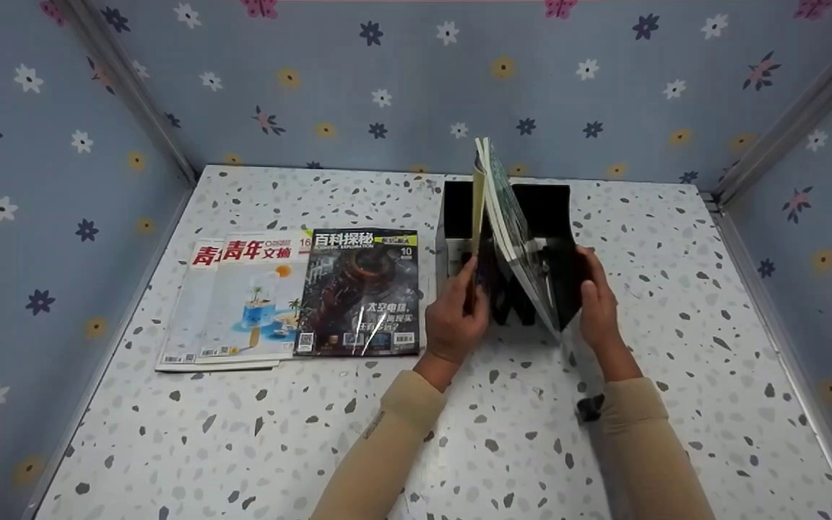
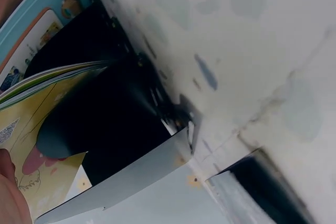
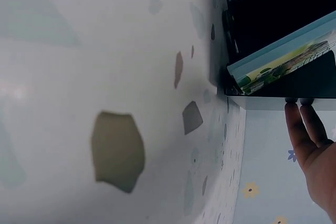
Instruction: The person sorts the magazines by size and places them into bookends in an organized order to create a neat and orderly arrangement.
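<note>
A black file rack [image 1: 547,209] stands on the table with magazines inside. My left hand [image 1: 457,318] pinches the edge of a yellowish magazine [image 1: 479,209] standing in it. In the left wrist view that magazine's yellow cover [image 2: 44,129] shows, with finger parts beside it. Just right of it a thicker, pale-edged magazine [image 1: 506,224] leans with its lower end toward the right wall. My right hand [image 1: 599,307] touches the rack's right side; in the right wrist view two straight fingers [image 3: 299,129] press its outer wall. A light-blue-spined book [image 3: 283,51] slants inside the rack there.
Left of the rack lies a dark-covered magazine [image 1: 358,296]. It overlaps a white magazine [image 1: 253,289] with red lettering, which lies on another similar one [image 1: 186,310]. Flower-patterned panels [image 1: 416,87] enclose the speckled table [image 1: 503,440] at the back and sides.
</note>
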A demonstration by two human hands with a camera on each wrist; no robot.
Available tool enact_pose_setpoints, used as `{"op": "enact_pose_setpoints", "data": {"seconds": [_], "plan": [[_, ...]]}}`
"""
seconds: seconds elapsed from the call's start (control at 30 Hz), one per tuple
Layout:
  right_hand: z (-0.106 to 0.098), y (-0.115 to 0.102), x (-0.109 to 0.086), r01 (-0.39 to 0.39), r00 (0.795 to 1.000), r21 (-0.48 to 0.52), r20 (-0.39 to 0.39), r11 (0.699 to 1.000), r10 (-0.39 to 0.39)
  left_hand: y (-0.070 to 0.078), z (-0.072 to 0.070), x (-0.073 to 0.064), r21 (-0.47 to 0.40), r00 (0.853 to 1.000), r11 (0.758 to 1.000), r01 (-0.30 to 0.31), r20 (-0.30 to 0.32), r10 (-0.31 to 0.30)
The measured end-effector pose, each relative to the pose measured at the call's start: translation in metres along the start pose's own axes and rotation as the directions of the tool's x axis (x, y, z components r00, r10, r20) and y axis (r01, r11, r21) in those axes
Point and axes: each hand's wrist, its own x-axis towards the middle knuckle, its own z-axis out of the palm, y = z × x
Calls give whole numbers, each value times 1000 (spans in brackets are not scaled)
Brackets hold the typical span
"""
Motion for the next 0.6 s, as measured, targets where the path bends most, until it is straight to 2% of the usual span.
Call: {"op": "enact_pose_setpoints", "data": {"seconds": [0.13,0.4,0.5,0.6], "plan": [[0,-1,0,-4,1000,-1,0,1000,4,-1,-1,-3,13,1000,1000,15,20,-15],[0,-2,-1,-18,1000,-7,-4,1000,18,6,-4,-8,-15,988,990,143,62,-141],[0,-3,0,-22,1000,-5,1,1000,22,11,-6,-8,-19,975,978,206,83,-204],[0,-5,0,-38,999,-21,2,999,38,16,-10,-6,-36,946,951,307,123,-301]]}}
